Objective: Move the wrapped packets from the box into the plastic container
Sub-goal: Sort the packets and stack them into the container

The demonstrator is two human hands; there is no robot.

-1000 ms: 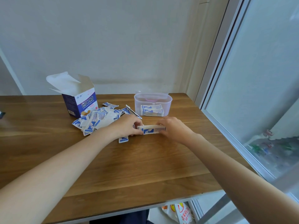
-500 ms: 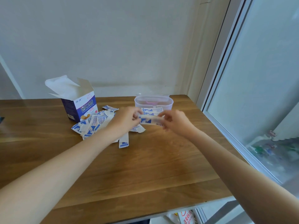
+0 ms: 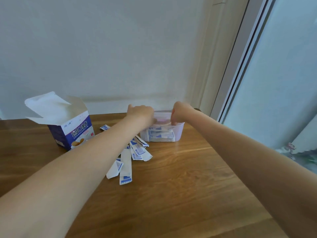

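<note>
A clear plastic container (image 3: 178,133) stands at the back of the wooden table, with a stack of blue-and-white wrapped packets (image 3: 161,135) inside. My left hand (image 3: 141,113) and my right hand (image 3: 181,112) are both over its rim, fingers reaching down inside. They hold a small bundle of packets (image 3: 162,125) between them, just above the stack. The open purple-and-white box (image 3: 68,129) stands to the left with its flaps up. Several loose packets (image 3: 135,155) lie on the table between the box and the container, partly hidden under my left forearm.
The table (image 3: 188,177) meets a white wall at the back. A window frame and glass (image 3: 257,66) run along the right side, close to the container. The table's right edge drops off beside my right forearm.
Both hands lifted the bundle of packets off the table, carried it back and lowered it into the container. The camera has tipped upward and moved closer.
</note>
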